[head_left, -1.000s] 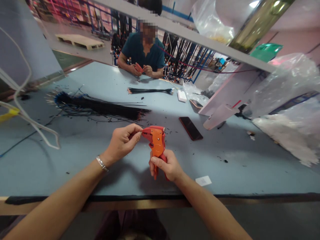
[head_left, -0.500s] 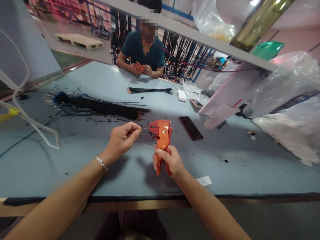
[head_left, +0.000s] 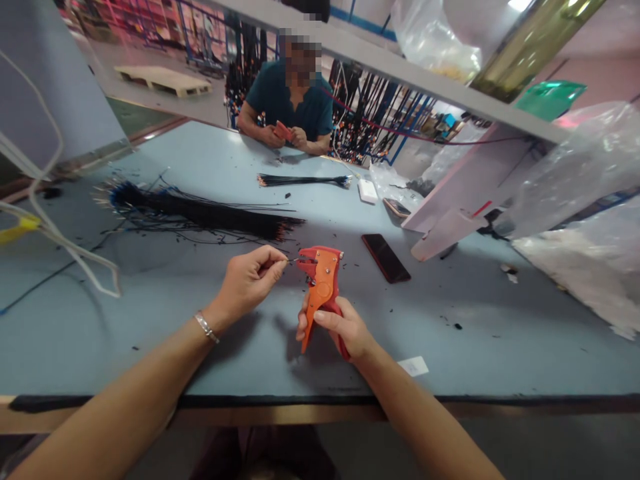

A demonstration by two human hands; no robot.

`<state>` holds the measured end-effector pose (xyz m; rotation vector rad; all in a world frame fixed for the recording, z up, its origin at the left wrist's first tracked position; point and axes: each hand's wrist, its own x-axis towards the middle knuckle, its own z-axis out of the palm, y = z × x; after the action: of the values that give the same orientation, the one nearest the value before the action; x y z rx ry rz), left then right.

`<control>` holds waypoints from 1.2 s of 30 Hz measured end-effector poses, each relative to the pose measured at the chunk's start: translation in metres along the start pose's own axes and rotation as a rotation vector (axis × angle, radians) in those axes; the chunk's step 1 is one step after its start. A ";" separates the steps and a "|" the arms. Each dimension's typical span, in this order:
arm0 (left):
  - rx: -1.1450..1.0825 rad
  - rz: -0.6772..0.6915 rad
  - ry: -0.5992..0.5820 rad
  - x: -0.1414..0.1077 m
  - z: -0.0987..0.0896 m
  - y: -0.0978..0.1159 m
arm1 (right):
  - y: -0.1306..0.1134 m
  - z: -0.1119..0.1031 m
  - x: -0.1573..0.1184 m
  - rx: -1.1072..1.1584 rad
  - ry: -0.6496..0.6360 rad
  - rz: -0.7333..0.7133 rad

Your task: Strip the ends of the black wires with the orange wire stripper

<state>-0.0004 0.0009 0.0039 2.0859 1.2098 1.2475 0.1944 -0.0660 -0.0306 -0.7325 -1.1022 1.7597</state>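
Note:
My left hand (head_left: 254,279) pinches a thin black wire (head_left: 293,260) between thumb and fingertips; its tip reaches the jaws of the wire stripper. The orange and red wire stripper (head_left: 324,272) is gripped in my right hand (head_left: 345,327), its handles apart and its head pointing left. Whether the wire lies between the jaws or just in front of them I cannot tell. Behind my left hand lies a large bundle of black wires (head_left: 200,212), with copper-coloured ends to the right and pale ends to the left.
Across the table sits a person (head_left: 290,100) holding a red tool. A smaller wire bundle (head_left: 305,181), a white box (head_left: 367,192), a phone (head_left: 385,257) and a white label (head_left: 414,366) lie on the table (head_left: 480,360). White tubing (head_left: 75,250) stands at left, plastic bags (head_left: 575,267) at right.
The wire stripper has turned and its handles have spread wider. Its jaws and the wire tip in my left hand are now closer together.

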 end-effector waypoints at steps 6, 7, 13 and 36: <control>0.011 0.027 0.001 -0.001 0.001 -0.001 | -0.002 0.002 0.000 0.025 -0.057 0.045; 0.023 0.050 0.008 -0.002 0.001 -0.001 | -0.003 0.003 0.000 0.042 -0.066 0.054; 0.233 0.267 0.091 -0.007 0.003 -0.005 | -0.009 0.009 -0.003 0.168 -0.105 0.146; 0.430 0.594 0.272 -0.010 0.000 0.000 | -0.003 0.014 -0.007 0.144 -0.102 0.124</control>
<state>-0.0028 -0.0073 -0.0006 2.8022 1.0689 1.6874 0.1873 -0.0769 -0.0221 -0.6408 -1.0028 1.9778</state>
